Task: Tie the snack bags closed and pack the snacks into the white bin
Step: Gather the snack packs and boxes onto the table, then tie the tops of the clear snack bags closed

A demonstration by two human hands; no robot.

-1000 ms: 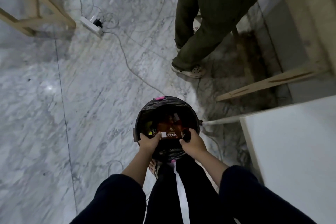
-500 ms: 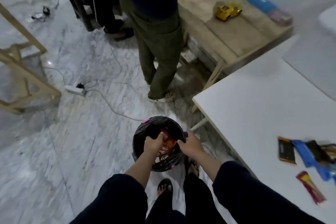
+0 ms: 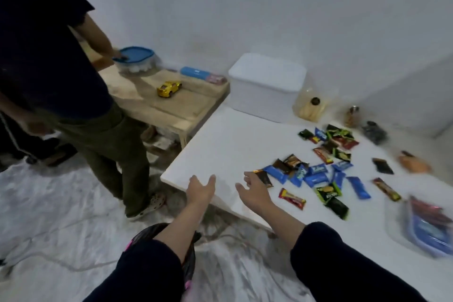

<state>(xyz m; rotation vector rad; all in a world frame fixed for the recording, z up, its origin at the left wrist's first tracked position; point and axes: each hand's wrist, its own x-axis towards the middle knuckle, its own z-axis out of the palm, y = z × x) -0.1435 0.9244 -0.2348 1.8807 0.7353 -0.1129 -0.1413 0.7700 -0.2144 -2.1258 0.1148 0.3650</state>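
The white bin (image 3: 267,86) with its lid on stands at the far left corner of the white table (image 3: 228,144). Several small snack packets (image 3: 316,174) in blue, black, red and green lie scattered across the table's middle. A clear bag of pale biscuits (image 3: 310,105) and other clear snack bags (image 3: 373,131) sit right of the bin. A clear bag with blue and red packets (image 3: 429,225) lies at the right edge. My left hand (image 3: 199,190) and my right hand (image 3: 253,191) hover empty over the table's near corner, fingers loosely spread.
A black-lined bin (image 3: 188,260) stands on the marble floor under my left arm. Another person (image 3: 81,95) stands at the left beside a low wooden bench (image 3: 171,105) holding a yellow toy car (image 3: 169,88) and a blue-lidded tub (image 3: 136,60).
Both hands let go of the black-lined bin's contents and rose to the table's near corner. The view lifted from the floor to the table.
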